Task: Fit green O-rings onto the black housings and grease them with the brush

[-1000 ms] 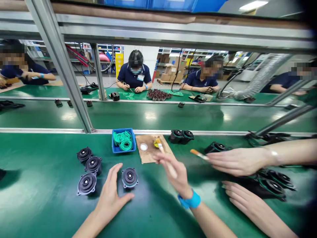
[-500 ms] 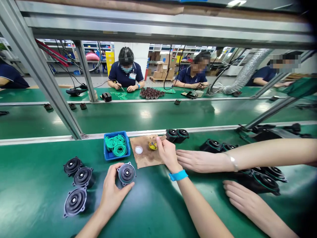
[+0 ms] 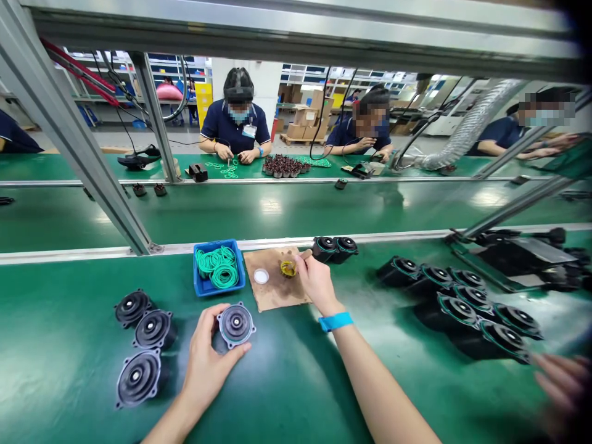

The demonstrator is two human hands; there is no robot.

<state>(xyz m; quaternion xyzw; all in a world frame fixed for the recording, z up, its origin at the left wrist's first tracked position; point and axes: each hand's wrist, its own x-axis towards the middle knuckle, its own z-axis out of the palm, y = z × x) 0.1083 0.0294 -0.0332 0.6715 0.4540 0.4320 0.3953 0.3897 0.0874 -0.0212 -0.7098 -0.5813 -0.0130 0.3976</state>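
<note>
My left hand (image 3: pixel 210 348) is wrapped round a black pump housing (image 3: pixel 236 324) with a flanged rim and a round, stepped top, keeping it upright at the bench. In my right hand (image 3: pixel 318 282) I grip a small brush (image 3: pixel 305 254) by its brown handle. The brush's far end is down in a little cup of yellow stuff (image 3: pixel 288 268). That cup stands on a stained piece of cardboard (image 3: pixel 268 299), with a white round lid (image 3: pixel 261 275) beside it. Left of the cardboard, a blue bin (image 3: pixel 197 287) holds green rubber rings (image 3: pixel 225 275).
Three similar housings (image 3: pixel 139 377) stand at the left. Two more with green rings (image 3: pixel 335 246) sit behind the cardboard, and several (image 3: pixel 467 302) are grouped at the right. A co-worker's blurred hand (image 3: pixel 562 382) is at the right edge. A metal post (image 3: pixel 106 166) rises at the left.
The co-worker's two arms have drawn back to the right, uncovering the group of housings there. My hands keep their holds, and the brush stays in the cup. The view has shifted slightly.
</note>
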